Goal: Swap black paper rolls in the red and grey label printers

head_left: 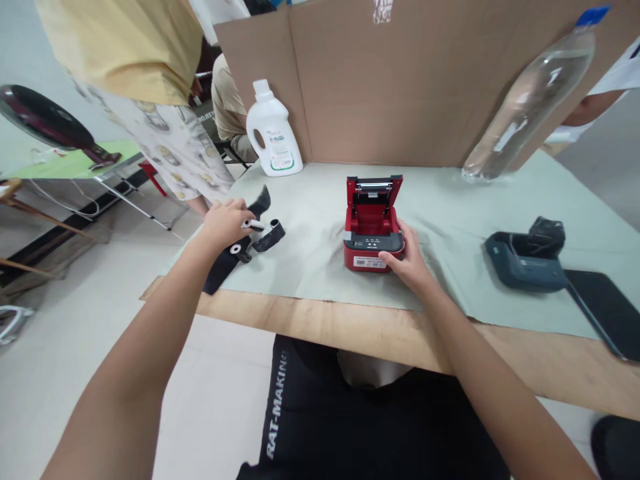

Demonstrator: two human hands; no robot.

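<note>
One red printer (371,241) stands near the front wooden edge of the tabletop (325,320); pale green cloth (320,267) stretches to both sides and back to a cardboard panel (390,93). Its lid is raised over a red hollow, and the front bears a dark button strip and a white label. The right hand (409,261) grips its right side, thumb on the front. Well to the left, the left hand (226,221) pinches one small white roll (256,225) among at least two black rolls (271,237). Farther right, one dark device (525,270) sits beside one black slab (607,310), which overlaps the cloth's front edge. Behind stand one white jug (274,133) and one clear bottle (537,100).
</note>
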